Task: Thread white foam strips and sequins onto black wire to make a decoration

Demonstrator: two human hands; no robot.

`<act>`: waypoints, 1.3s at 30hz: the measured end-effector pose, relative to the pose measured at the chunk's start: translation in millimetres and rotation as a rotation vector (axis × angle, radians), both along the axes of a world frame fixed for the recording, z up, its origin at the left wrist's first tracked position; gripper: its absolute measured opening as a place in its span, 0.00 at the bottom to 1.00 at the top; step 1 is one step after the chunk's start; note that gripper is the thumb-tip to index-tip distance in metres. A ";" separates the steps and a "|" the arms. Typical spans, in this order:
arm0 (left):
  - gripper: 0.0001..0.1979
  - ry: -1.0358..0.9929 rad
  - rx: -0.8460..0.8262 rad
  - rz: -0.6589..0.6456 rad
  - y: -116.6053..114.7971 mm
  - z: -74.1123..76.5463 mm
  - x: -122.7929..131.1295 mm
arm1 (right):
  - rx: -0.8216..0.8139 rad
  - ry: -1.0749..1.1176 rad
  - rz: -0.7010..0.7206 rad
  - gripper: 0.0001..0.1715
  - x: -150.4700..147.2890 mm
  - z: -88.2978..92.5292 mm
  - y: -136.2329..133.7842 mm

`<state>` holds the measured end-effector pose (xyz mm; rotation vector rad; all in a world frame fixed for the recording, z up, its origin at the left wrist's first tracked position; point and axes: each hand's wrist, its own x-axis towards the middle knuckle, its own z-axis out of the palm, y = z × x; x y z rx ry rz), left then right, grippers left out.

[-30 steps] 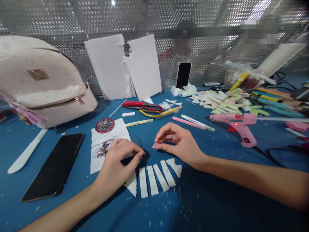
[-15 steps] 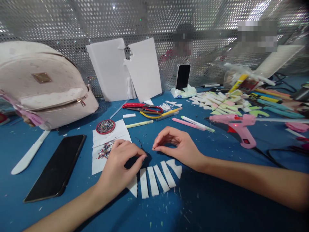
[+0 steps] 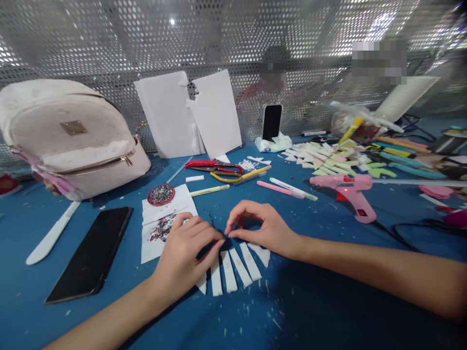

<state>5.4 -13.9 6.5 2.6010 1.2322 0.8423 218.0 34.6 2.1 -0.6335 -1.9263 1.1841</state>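
Observation:
My left hand (image 3: 191, 248) is closed in a pinch over the inner edge of a white sheet of paper (image 3: 149, 253). A thin dark strand (image 3: 209, 216) curves up beside its fingertips and seems held there. Facing it, my right hand (image 3: 257, 226) pinches thumb and forefinger together, its tips almost touching the left ones; whatever it holds is too small to make out. Just below both hands, several white strips (image 3: 229, 274) fan out on the blue table. Small multicoloured beads (image 3: 162, 227) lie loose on the paper, and more fill a round red-rimmed dish (image 3: 161, 195).
A dark phone (image 3: 91, 255) and a white plastic knife (image 3: 54, 236) lie left, before a pale backpack (image 3: 73, 146). Red-handled scissors (image 3: 215, 167) and markers (image 3: 280, 189) lie beyond my hands. A pink glue gun (image 3: 350, 187) with its cable stands right, near cut scraps (image 3: 328, 158).
My right hand has moved left and slightly down, bringing its fingertips up to those of my left hand. The left hand keeps its pinch. The camera view has shifted slightly.

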 end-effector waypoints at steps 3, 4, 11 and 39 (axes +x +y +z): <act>0.08 0.027 0.039 -0.029 0.0 -1.4 -0.1 | -0.053 0.015 0.023 0.07 0.3 -0.2 -0.4; 0.08 0.034 0.047 -0.030 -0.1 -1.8 0.1 | -0.070 0.020 0.029 0.08 0.3 -0.2 -0.5; 0.08 0.062 0.081 -0.036 -1.6 -1.5 1.4 | -0.136 0.021 0.049 0.11 -0.8 -0.2 -0.3; 0.05 -0.070 0.113 -0.050 -0.1 -0.9 1.8 | -0.176 -0.010 0.084 0.11 -0.9 -2.8 2.0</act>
